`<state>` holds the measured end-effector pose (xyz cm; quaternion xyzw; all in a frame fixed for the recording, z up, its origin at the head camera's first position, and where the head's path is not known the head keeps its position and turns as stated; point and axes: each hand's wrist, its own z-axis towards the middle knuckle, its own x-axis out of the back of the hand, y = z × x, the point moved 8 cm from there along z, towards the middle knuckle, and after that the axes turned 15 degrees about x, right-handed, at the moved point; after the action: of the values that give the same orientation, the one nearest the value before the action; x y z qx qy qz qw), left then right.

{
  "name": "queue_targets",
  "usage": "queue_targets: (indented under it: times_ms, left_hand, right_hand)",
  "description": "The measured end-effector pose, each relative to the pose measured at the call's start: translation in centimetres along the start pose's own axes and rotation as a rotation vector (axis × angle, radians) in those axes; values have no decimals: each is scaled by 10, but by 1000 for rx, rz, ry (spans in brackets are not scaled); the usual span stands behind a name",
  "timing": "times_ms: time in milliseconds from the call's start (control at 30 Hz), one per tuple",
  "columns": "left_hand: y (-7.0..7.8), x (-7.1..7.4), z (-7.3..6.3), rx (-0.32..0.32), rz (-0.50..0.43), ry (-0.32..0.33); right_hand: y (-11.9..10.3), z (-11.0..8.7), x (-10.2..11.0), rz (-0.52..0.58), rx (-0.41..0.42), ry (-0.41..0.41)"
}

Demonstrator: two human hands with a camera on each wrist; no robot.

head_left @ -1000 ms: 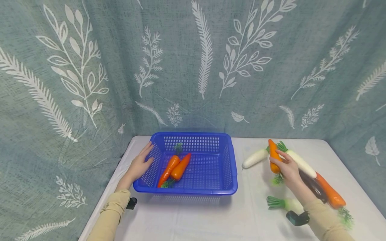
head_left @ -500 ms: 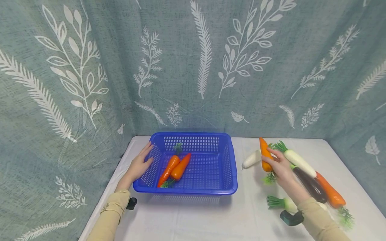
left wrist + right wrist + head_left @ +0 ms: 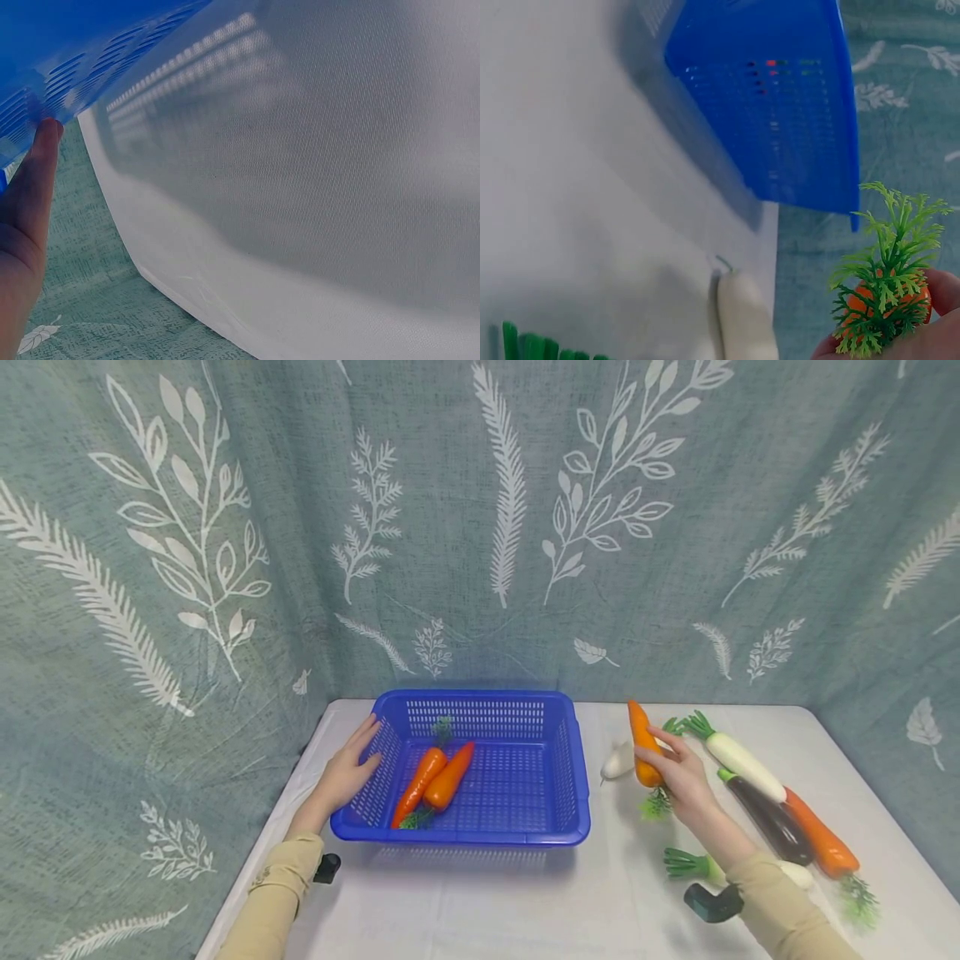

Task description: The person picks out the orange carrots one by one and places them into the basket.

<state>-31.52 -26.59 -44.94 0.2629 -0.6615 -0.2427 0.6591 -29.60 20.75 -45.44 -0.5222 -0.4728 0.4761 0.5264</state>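
Observation:
My right hand (image 3: 686,781) pinches an orange carrot (image 3: 642,735) between thumb and fingers, holding it above the table with its tip pointing up and away. Green fronds (image 3: 889,277) of that carrot hang toward the right wrist camera. The left hand (image 3: 345,772) rests against the left side of a blue plastic basket (image 3: 461,837), fingers fairly straight. In the left wrist view a digit (image 3: 43,142) touches the basket's slotted wall. Two carrots lie in the left half of the basket, an orange-red one (image 3: 418,787) and a shorter one (image 3: 450,781).
A small white radish (image 3: 617,762) lies partly hidden behind the held carrot. To the right are a long white radish (image 3: 746,766), an eggplant (image 3: 776,821) and another carrot (image 3: 821,835). Another white radish with green stalks (image 3: 686,864) is partly under the right forearm. A curtain (image 3: 450,527) hangs behind.
My right hand has carried the carrot leftward, away from the other vegetables, uncovering the eggplant. The left hand and basket have stayed in place.

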Motion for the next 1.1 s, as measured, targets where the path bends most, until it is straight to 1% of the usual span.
queue_targets:
  times_ms: [200,400,600,800,933,1100]
  left_hand:
    - [-1,-1,0,5,-3,-4]
    - [-2,-1,0,3,-6,-1]
    - [-2,-1,0,6,-7,-2]
    - [-2,-1,1,4,-2,1]
    - [-2,-1,1,0,0,1]
    - [-2,-1,2,2,4,0]
  right_hand:
    - [-4,0,-13,-6,24,-19]
    - [-8,0,-23,35,34,-17]
    - [-10,0,-34,32,36,-40]
    - [-12,-1,-45,81,41,-44]
    - [-13,-2,-51,79,42,-55]
    - [-14,0,-57,94,49,-43]
